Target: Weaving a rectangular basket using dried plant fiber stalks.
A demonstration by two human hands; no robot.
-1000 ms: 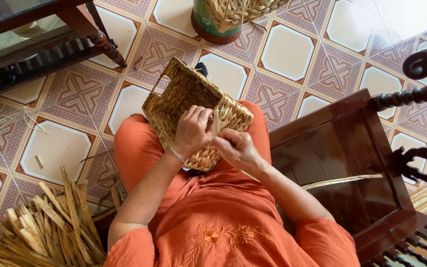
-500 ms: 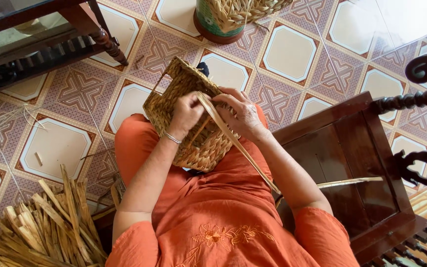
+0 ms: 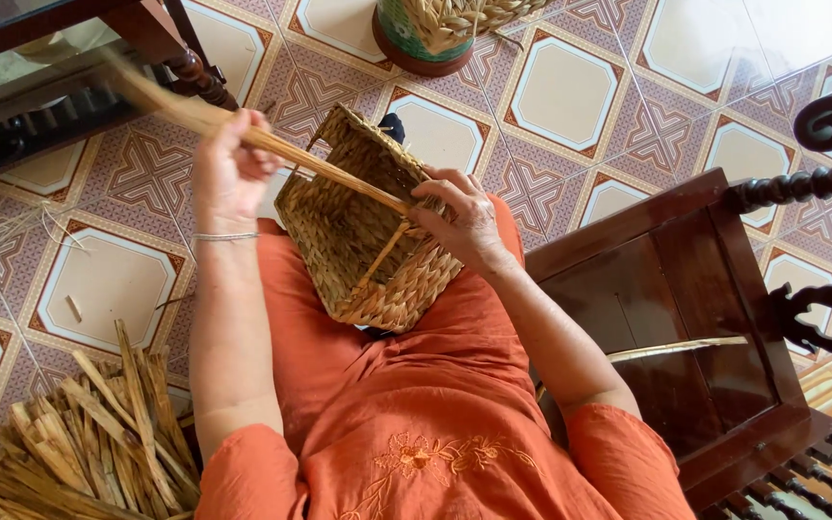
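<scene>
**Strand Drawn Taut Between Two Hands Over a Woven Basket**

The woven basket (image 3: pixel 363 226) rests on the person's lap, tilted on its side so that the open mouth faces up and toward the left. Its far corner projects past the knees over the tiled floor (image 3: pixel 570 91).

The left hand (image 3: pixel 228 173) is raised above and to the left of the basket, well apart from it. Its fingers are closed around a long dried fibre strand (image 3: pixel 325 173). The loose tail of the strand continues up and left beyond the fist and shows as a blur.

The right hand (image 3: pixel 459 217) lies on the near right rim of the basket, fingers curled over the edge. The fingertips pinch the strand where it meets the rim, so this hand is closed on both weave and strand.

Long axis of the strand: a diagonal from upper left down to lower right, crossing the basket mouth. The anchored end is at the right hand; the free end is at the left hand. The right hand is the nearer one to the basket.

Open room: the space up and left of the left hand is bounded by a dark table edge (image 3: pixel 69 58). To the right, a dark wooden chair seat (image 3: pixel 686 318) sits close beside the right forearm. A bundle of spare dried fibre (image 3: pixel 79 448) lies on the floor at lower left, below the left elbow.
</scene>
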